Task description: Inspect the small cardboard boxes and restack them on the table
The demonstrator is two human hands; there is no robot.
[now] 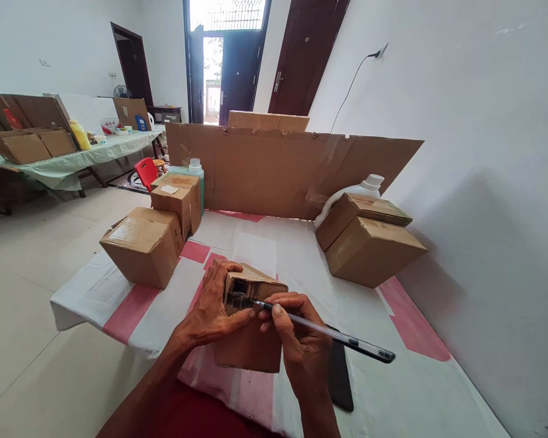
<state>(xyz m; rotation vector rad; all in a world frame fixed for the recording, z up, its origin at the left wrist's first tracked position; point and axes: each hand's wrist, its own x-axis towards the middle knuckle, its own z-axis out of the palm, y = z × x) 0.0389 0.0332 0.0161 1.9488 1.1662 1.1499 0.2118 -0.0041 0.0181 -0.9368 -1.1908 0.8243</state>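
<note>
A small cardboard box (249,347) stands on the cloth-covered table right in front of me. My left hand (217,301) grips its left side, with the thumb along the near top edge and the fingers over the far edge. The box's upper face has a dark, blackened patch with a hole-like area. In my right hand (296,328) is a clear-barrelled pen (333,333) with black ends, pinched between thumb and fingers. Its tip touches or lies very close to the dark patch. Partly hidden behind my right wrist lies a flat black object (341,377).
Cardboard boxes stand at the left (141,246) and right (374,249) of the table. A white jug (369,185) and a greenish bottle (195,167) are behind them. An upright cardboard sheet (265,173) spans the back. A white wall (484,213) borders the right.
</note>
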